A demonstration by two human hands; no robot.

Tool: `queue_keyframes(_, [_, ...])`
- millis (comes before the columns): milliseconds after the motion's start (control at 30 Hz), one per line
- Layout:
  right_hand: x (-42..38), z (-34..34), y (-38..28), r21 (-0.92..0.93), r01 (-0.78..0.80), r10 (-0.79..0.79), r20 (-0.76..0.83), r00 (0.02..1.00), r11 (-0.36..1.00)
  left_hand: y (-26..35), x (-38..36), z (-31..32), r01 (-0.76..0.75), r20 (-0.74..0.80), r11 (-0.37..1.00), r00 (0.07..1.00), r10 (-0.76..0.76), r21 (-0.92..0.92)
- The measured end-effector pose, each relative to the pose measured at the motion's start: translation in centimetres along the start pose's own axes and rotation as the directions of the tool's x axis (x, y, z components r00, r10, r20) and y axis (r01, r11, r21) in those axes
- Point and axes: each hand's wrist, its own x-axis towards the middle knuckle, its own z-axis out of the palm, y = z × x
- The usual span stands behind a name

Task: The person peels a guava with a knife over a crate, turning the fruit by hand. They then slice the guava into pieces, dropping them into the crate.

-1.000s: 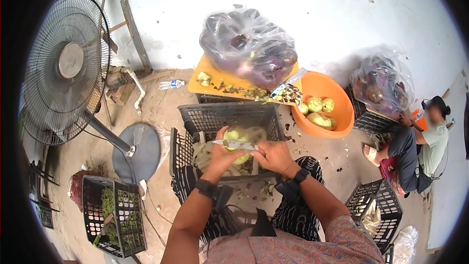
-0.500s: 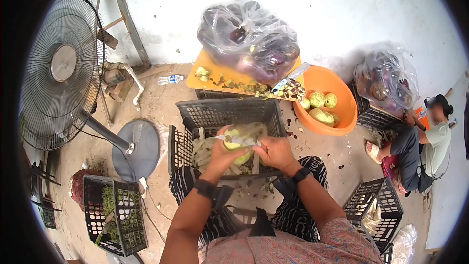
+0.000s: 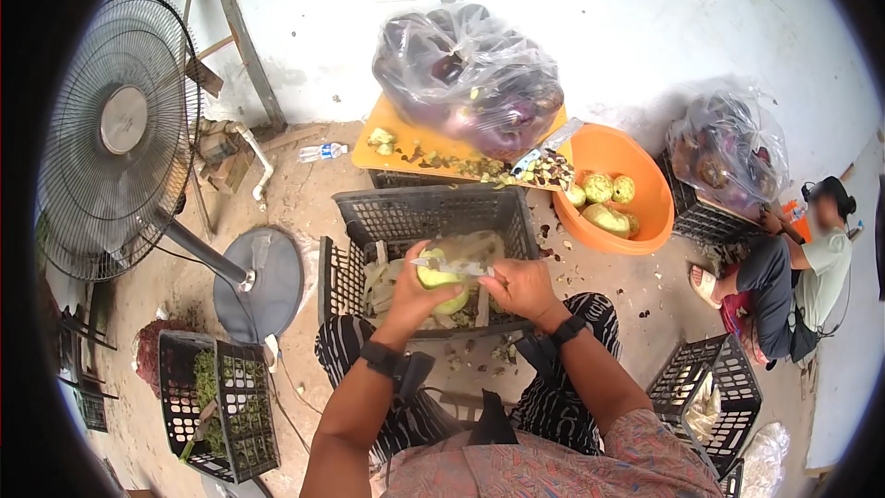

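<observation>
Over a black crate [image 3: 433, 204], my left hand [image 3: 415, 288] is wrapped round a pale green peeled vegetable [image 3: 444, 293]. My right hand [image 3: 524, 288] grips the handle end of a peeler or knife [image 3: 449, 266], whose blade lies across the top of the vegetable. Pale peelings [image 3: 379, 288] lie in the crate below. Beyond it, an orange board [image 3: 395, 155] bears dark trimmings, a cleaver [image 3: 546, 147] and a clear bag of purple vegetables [image 3: 498, 120]. Several peeled vegetables [image 3: 608, 219] rest in an orange basin [image 3: 656, 203] at the right.
A standing fan [image 3: 124, 120] is at the left, above a crate of greens [image 3: 217, 406]. A water bottle [image 3: 323, 152] lies on the floor. At the right are another bagged crate [image 3: 728, 152], a seated person [image 3: 820, 267] and a black crate [image 3: 710, 397].
My left hand has turned slightly and shifted a little on the vegetable. The blade stays across its top, and my right hand has barely moved.
</observation>
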Motion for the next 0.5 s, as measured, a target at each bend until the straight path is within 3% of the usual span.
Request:
queue_keyframes(233, [-0.1, 0.8, -0.3, 0.033, 0.030, -0.029, -0.018, 0.999, 0.999, -1.2, 0.0, 0.5, -0.077, 0.077, 0.994, 0.994, 0.072, 0.071])
queue_keyframes(300, [0.2, 0.8, -0.3, -0.001, 0.062, -0.062, -0.057, 0.996, 0.998, -0.8, 0.0, 0.6, -0.002, 0.089, 0.999, 0.996, 0.007, -0.051])
queue_keyframes(433, [0.2, 0.7, 0.2, 0.000, 0.035, -0.035, -0.061, 0.998, 0.999, -0.5, 0.2, 0.3, 0.015, 0.118, 0.992, 0.993, 0.000, -0.124])
queue_keyframes(500, [0.1, 0.5, 0.7, -0.035, -0.184, 0.182, -0.066, 0.981, 0.982, 0.4, -0.4, 0.2, 0.100, 0.065, 0.974, 0.994, -0.089, -0.201])
